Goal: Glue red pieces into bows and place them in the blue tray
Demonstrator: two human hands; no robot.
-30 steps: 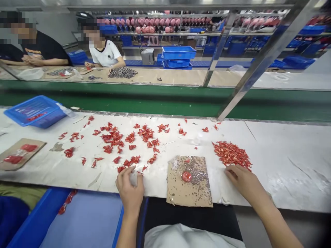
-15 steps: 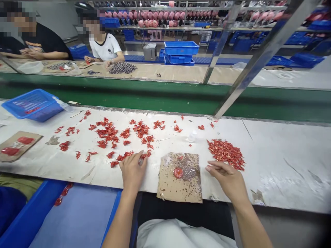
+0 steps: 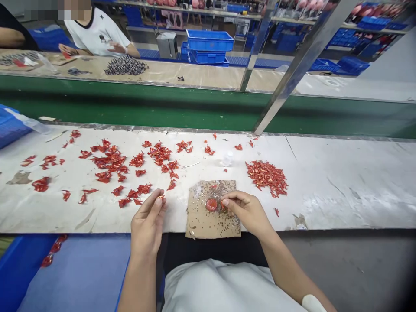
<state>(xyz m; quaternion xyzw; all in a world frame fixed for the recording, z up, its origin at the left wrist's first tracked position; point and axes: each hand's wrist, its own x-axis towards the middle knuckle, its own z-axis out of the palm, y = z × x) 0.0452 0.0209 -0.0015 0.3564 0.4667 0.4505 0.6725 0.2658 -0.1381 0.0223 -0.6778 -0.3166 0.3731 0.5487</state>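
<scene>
My left hand (image 3: 147,221) is raised over the table's front, thumb and fingers pinching a small red glossy piece (image 3: 161,197). Over the right side of a cardboard square (image 3: 201,225), my right hand (image 3: 248,210) pinches another small red piece (image 3: 222,203). Beside those fingertips, a round red glossy blob (image 3: 211,205) sits on the cardboard, which is spotted with dark, shiny stains. A dense pile of slim red pieces (image 3: 267,177) lies beyond my right hand. Clusters of crumpled red pieces (image 3: 108,160) are scattered beyond my left hand.
A metal post (image 3: 276,93) rises at the table's far edge. A small clear cup (image 3: 226,159) stands behind the cardboard. At far left is a blue basket (image 3: 11,128) with a clear bottle (image 3: 32,123). A blue bin (image 3: 26,260) is below the table. A co-worker (image 3: 97,34) sits opposite.
My right hand has moved left from beside the red pile to the cardboard, now with a red piece. My left hand has lifted from the clusters with a piece. The camera view has shifted.
</scene>
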